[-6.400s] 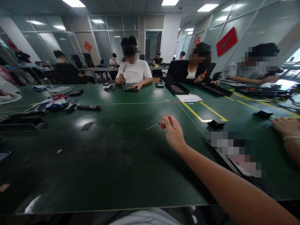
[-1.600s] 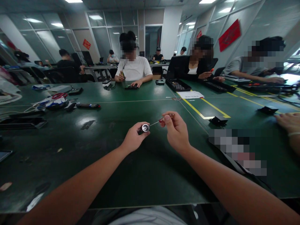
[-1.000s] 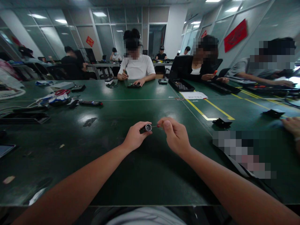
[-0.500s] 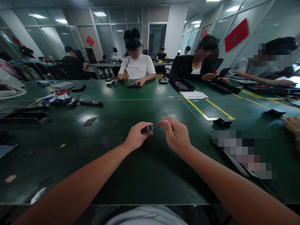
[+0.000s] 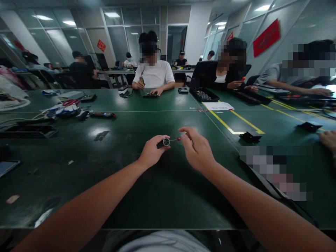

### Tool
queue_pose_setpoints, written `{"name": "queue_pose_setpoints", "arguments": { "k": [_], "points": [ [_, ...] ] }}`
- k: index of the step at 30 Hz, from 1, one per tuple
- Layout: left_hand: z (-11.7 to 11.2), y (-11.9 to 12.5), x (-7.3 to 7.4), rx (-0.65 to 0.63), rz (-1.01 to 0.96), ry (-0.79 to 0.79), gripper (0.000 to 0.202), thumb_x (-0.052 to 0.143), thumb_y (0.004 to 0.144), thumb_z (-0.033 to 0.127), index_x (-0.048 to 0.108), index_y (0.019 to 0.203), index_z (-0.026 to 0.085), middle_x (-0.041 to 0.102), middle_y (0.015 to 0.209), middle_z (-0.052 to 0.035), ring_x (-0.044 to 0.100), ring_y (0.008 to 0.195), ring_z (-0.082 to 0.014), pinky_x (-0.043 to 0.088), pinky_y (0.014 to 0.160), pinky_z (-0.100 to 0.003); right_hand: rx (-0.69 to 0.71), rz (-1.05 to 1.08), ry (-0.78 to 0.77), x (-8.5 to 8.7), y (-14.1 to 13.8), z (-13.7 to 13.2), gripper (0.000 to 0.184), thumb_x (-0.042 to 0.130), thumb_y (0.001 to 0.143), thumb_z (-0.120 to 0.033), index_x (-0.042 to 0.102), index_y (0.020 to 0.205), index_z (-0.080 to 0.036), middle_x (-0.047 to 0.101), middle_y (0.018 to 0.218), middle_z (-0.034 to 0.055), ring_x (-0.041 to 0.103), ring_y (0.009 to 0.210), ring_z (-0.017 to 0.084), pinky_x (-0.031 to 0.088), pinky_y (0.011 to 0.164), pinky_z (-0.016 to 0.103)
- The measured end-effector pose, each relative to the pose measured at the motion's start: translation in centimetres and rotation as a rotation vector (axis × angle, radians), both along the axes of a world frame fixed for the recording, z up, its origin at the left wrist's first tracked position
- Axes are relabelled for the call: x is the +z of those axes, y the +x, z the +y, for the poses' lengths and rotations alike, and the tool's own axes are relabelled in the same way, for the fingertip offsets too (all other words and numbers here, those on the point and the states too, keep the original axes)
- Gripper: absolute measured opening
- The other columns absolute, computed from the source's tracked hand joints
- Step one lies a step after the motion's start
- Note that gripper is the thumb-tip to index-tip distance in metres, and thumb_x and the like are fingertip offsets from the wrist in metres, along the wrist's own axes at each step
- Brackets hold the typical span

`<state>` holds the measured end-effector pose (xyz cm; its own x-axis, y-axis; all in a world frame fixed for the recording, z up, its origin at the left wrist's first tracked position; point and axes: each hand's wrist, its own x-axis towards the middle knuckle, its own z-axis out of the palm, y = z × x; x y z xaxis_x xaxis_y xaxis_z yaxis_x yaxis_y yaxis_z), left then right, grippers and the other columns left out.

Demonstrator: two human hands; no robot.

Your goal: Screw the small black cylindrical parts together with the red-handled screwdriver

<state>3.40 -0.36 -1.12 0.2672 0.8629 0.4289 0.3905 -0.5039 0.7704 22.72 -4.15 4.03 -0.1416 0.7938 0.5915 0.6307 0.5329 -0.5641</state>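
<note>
My left hand (image 5: 151, 153) is closed around a small black cylinder with a silver-rimmed round end (image 5: 166, 142), which faces toward me and to the right. My right hand (image 5: 198, 149) pinches a small screwdriver (image 5: 179, 139) with a red handle. Its thin metal shaft points left and meets the cylinder's rimmed end; whether the tip sits inside or against the rim is too small to tell. The right index finger is raised off the handle, and most of that handle is hidden by the fingers. Both hands are above the green table (image 5: 147, 206).
To the left lie a black tray (image 5: 28, 131), a dark electric screwdriver (image 5: 102, 114), gloves and red scissors (image 5: 70, 102). A black bracket (image 5: 250, 137) and a blurred-out sheet are on the right. Several people work around the table; one co-worker's hand (image 5: 328, 140) rests at the right edge.
My right index finger has lifted and straightened away from the thumb. The left hand and cylinder have shifted very slightly left and up.
</note>
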Motion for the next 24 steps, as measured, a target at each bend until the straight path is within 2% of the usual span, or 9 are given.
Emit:
{"name": "queue_pose_setpoints", "arguments": {
  "k": [3,5,9,13,16,20,24],
  "points": [
    [-0.16,0.04,0.19,0.003,0.017,0.011,0.033,0.074,0.083,0.017,0.07,0.115,0.024,0.07,0.117,-0.0047,0.064,0.113,-0.023,0.047,0.106,-0.043,-0.027,-0.038,-0.009,0.14,-0.15,-0.1,0.033,0.04,0.103,-0.043,0.067,0.102,-0.024,0.071,0.076,0.0026,0.065,0.067,0.019,0.042,0.062,0.032],
    [-0.23,0.06,0.28,0.007,0.025,0.023,0.033,0.074,0.083,0.016,0.07,0.115,0.024,0.07,0.117,-0.0048,0.064,0.112,-0.023,0.047,0.105,-0.043,-0.03,-0.043,-0.005,0.18,-0.28,-0.15,0.034,0.039,0.104,-0.042,0.068,0.099,-0.024,0.071,0.074,0.0022,0.065,0.064,0.018,0.041,0.061,0.031],
    [-0.21,-0.04,0.38,0.038,0.039,0.03,0.033,0.074,0.083,0.014,0.07,0.114,0.023,0.07,0.116,-0.0048,0.064,0.111,-0.0229,0.048,0.105,-0.042,-0.039,-0.047,0.003,-0.05,-0.29,0.04,0.028,0.042,0.102,-0.032,0.063,0.116,-0.022,0.073,0.082,0.005,0.066,0.069,0.02,0.045,0.066,0.033],
    [-0.05,-0.31,0.37,0.084,0.045,0.039,0.032,0.075,0.083,0.015,0.07,0.114,0.022,0.07,0.117,-0.0049,0.064,0.112,-0.0228,0.048,0.104,-0.041,-0.012,-0.049,-0.024,-0.24,0.0,0.37,0.029,0.041,0.1,-0.026,0.06,0.121,-0.02,0.072,0.086,0.0066,0.066,0.075,0.022,0.045,0.07,0.034],
    [0.04,-0.4,0.31,0.083,0.062,0.056,0.033,0.075,0.083,0.015,0.069,0.115,0.023,0.07,0.118,-0.0046,0.064,0.113,-0.0226,0.047,0.105,-0.041,-0.012,-0.027,-0.056,0.02,0.16,0.39,0.03,0.04,0.102,-0.032,0.063,0.116,-0.02,0.072,0.083,0.0047,0.066,0.073,0.02,0.044,0.067,0.031],
    [0.08,-0.35,0.22,0.068,0.077,0.092,0.033,0.075,0.084,0.016,0.07,0.115,0.023,0.071,0.117,-0.0038,0.064,0.112,-0.0215,0.048,0.105,-0.04,-0.066,-0.038,-0.065,0.46,0.14,0.39,0.042,0.035,0.105,-0.043,0.07,0.104,-0.02,0.07,0.074,0.0039,0.066,0.066,0.02,0.042,0.063,0.03],
    [0.15,-0.43,0.2,0.092,0.095,0.076,0.034,0.076,0.084,0.016,0.069,0.116,0.024,0.071,0.118,-0.0031,0.064,0.113,-0.0209,0.047,0.105,-0.04,-0.04,-0.055,-0.09,0.33,0.07,0.46,0.036,0.038,0.102,-0.033,0.063,0.122,-0.017,0.07,0.075,0.0041,0.064,0.063,0.019,0.042,0.063,0.031]
  ]
}}
